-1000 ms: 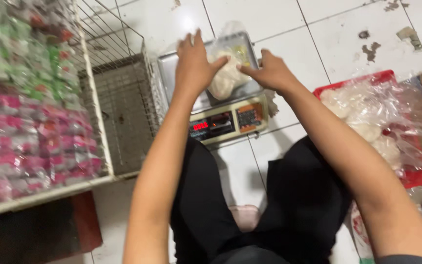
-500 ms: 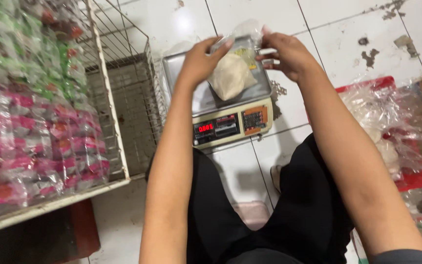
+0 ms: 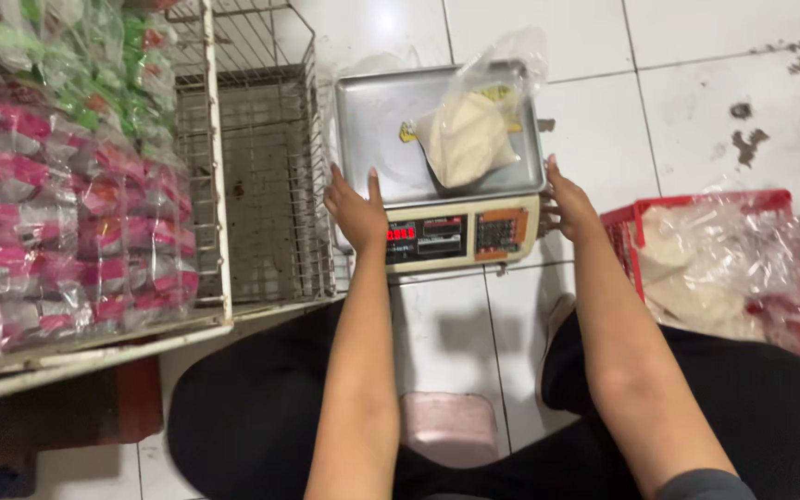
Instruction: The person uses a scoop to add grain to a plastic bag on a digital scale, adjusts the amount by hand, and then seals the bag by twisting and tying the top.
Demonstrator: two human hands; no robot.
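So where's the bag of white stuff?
In the head view, the clear bag lies on the scale's metal tray, toward its right side, beyond the two hands.

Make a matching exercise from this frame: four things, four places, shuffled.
Things:
1. clear bag of white stuff
2. left hand
3. red crate
4. pink packets

Places:
A. on the wire rack, far left
B. on the scale tray
C. at the scale's left front corner
D. on the floor, right of the scale

Pairs: 1-B, 2-C, 3-D, 4-A
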